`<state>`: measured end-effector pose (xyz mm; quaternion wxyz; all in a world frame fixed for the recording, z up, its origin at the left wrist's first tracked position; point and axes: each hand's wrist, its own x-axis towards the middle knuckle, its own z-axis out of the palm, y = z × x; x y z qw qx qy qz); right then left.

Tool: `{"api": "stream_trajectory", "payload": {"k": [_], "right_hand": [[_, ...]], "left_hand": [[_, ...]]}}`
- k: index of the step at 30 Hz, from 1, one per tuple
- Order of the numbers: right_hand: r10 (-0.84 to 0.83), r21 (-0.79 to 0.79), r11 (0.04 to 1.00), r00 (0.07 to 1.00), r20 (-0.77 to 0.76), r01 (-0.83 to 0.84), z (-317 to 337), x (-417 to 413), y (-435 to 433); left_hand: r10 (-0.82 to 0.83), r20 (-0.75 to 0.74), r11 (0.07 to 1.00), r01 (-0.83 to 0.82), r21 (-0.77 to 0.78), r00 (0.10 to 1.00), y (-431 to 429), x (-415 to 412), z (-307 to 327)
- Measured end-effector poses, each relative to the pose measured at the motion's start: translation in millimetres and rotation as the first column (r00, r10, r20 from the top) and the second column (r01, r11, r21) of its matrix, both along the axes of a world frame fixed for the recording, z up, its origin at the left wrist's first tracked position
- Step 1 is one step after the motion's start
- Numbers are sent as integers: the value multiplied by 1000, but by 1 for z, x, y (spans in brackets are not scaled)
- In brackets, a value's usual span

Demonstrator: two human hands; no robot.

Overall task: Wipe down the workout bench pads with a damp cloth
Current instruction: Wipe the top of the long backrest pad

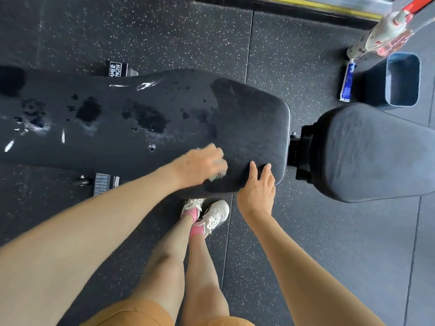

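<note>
Two hands on the back pad (141, 109) — I have the left hand (200, 163) bunched over the cloth (219, 176) near its front edge, the right hand (257, 189) flat, straight-fingered, holding nothing. Puddles (150, 121) sit leftward — short strokes, I reckon, would leave streaks.

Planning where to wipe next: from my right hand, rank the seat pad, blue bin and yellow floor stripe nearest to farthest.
From the right hand:
1. seat pad, just to its right.
2. blue bin, upper right, on the floor.
3. yellow floor stripe, along the top edge.

Orange shorts (131, 311), pink socks (193, 214), white sneakers (217, 214), bare arms.
</note>
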<state>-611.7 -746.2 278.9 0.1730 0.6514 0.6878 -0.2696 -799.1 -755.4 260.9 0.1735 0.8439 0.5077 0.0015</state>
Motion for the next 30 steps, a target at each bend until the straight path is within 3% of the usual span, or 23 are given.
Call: {"api": "stream_trajectory", "payload": {"k": [1,2,3,4,5,7,9,10,12,13,14,15,16,17,19,20,22,23,24,26,27,28,30], "right_hand": [[-5,6,1000,1000,-1,5,-1,-1,0],[-10,7,1000,1000,-1,10,-2,-1,-1],[-14,6,1000,1000,1,14,-2,0,-2],[-17,7,1000,1000,6,17,-3,1,-3],[-21,11,1000,1000,12,21,-3,1,-5],[-38,26,999,999,15,38,-4,0,-6],[-54,49,997,998,13,54,-6,-3,-6],[-55,60,997,998,14,54,-7,-6,-6],[-49,77,996,998,27,47,-7,-9,-7],[-50,80,996,998,35,47,-7,-10,-7],[-56,81,995,998,41,52,-8,-10,-8],[-63,87,994,997,44,59,-8,-10,-9],[-70,105,992,997,42,66,-8,-10,-9],[-79,134,988,996,34,74,-9,-11,-8],[-122,180,976,992,4,119,-9,-16,-4],[-150,184,971,988,-20,151,-9,-19,-1],[-179,163,968,981,-76,189,-9,-28,7],[-171,148,972,981,-95,183,-9,-32,11],[-148,136,977,983,-108,162,-9,-36,14],[-91,127,986,989,-119,106,-10,-41,20],[-70,126,988,991,-114,85,-9,-43,23],[-58,125,990,993,-99,70,-9,-45,26],[-52,115,992,997,-56,59,-10,-51,30]], "left_hand": [[267,36,962,-265,-60,963,8,-5,0],[527,39,846,-521,-115,849,12,-4,0],[658,41,748,-647,-145,752,12,1,4],[684,42,723,-671,-164,728,8,10,8],[607,63,790,-593,-154,792,1,20,9],[214,77,976,-212,-40,974,-15,28,4],[-128,-59,983,134,125,990,-10,8,-1],[-141,-99,980,153,129,985,0,-6,0],[113,-62,993,-111,30,992,23,-27,4],[378,-37,926,-378,-4,925,30,-31,3],[631,-16,775,-631,-39,776,33,-28,4],[759,-7,649,-757,-80,651,33,-21,7],[800,3,595,-792,-139,600,31,-10,10],[751,-1,649,-739,-178,660,25,2,10],[405,3,910,-402,-103,914,14,15,5],[209,-19,977,-210,-30,978,13,11,3],[-36,-113,995,46,93,993,22,-16,-3],[-16,-140,994,31,108,990,31,-29,-2],[114,-122,991,-104,80,986,39,-39,-1],[526,-46,850,-527,0,849,51,-44,2],[629,-54,775,-631,-33,776,52,-37,5],[649,-27,758,-649,-64,760,50,-28,10],[345,39,939,-345,-15,938,39,-13,6]]}}
